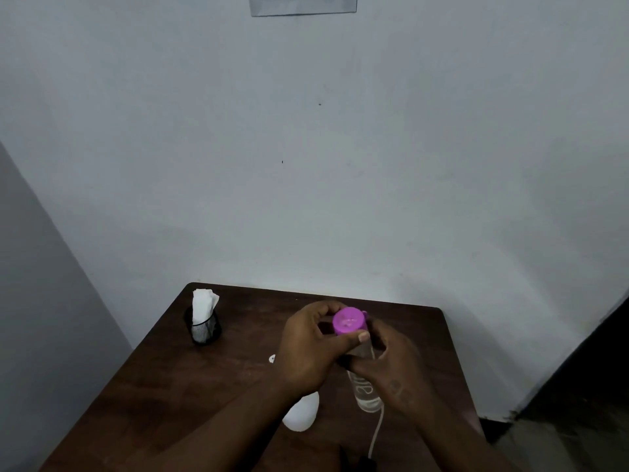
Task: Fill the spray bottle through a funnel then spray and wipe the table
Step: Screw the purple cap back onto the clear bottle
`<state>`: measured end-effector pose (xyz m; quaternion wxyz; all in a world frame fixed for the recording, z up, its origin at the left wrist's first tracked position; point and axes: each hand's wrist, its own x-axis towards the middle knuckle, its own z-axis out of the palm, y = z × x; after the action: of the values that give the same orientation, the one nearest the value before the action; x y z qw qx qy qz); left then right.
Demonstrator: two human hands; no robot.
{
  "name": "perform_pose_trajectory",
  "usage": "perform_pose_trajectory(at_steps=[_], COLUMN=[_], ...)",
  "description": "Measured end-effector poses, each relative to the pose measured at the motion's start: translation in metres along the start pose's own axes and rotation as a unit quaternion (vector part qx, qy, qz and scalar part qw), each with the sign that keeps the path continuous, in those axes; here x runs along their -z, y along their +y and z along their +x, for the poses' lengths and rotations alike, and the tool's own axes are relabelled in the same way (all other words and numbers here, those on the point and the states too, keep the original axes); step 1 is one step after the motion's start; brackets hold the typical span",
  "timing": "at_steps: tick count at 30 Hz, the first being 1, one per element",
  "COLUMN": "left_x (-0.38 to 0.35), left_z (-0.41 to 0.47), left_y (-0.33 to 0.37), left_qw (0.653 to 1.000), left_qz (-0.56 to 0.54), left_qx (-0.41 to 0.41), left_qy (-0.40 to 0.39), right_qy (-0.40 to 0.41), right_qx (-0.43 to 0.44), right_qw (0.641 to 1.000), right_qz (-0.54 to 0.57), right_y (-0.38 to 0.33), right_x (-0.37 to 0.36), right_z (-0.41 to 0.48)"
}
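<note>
1. Both hands meet over the middle of the desk [211,379], closed on a clear bottle [366,391] that stands upright on the wood.
2. Left hand [311,349] grips the pink cap [349,321] on top, with its thumb across the cap's near edge and its fingers curled round the far side.
3. Right hand [391,362] wraps the bottle's upper body just under the cap.
4. A white funnel [301,413] lies on the desk just left of the bottle, partly under the left forearm.
5. A white tube [377,427] trails from beside the bottle's base towards the near edge.
6. A black mesh cup [203,330] holding white tissue [203,303] stands at the far left corner, well apart from the bottle.
</note>
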<state>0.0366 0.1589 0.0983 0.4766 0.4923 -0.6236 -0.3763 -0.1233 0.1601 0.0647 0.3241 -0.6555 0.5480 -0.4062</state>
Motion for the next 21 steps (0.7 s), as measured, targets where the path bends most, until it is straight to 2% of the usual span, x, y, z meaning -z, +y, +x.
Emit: perform_pose_trajectory(at_steps=[7, 13, 18, 21], left_x=[0.007, 0.043, 0.102, 0.135], left_z=[0.013, 0.052, 0.098, 0.121], left_y=[-0.002, -0.005, -0.028, -0.058], left_qw=[1.0, 0.999, 0.998, 0.999], left_qz=[-0.018, -0.003, 0.035, 0.032], left_qx=[-0.017, -0.01, -0.012, 0.004], left_qy=[0.018, -0.03, -0.054, -0.036], right_qy=[-0.038, -0.07, -0.101, -0.14], right_qx=[0.021, 0.034, 0.052, 0.05], right_qw=[0.999, 0.997, 0.992, 0.986], right_qz=[-0.002, -0.02, -0.05, -0.072], right_y=[-0.012, -0.026, -0.045, -0.047], right_x=[0.005, -0.011, -0.051, -0.091], right_z=[0.023, 0.071, 0.131, 0.173])
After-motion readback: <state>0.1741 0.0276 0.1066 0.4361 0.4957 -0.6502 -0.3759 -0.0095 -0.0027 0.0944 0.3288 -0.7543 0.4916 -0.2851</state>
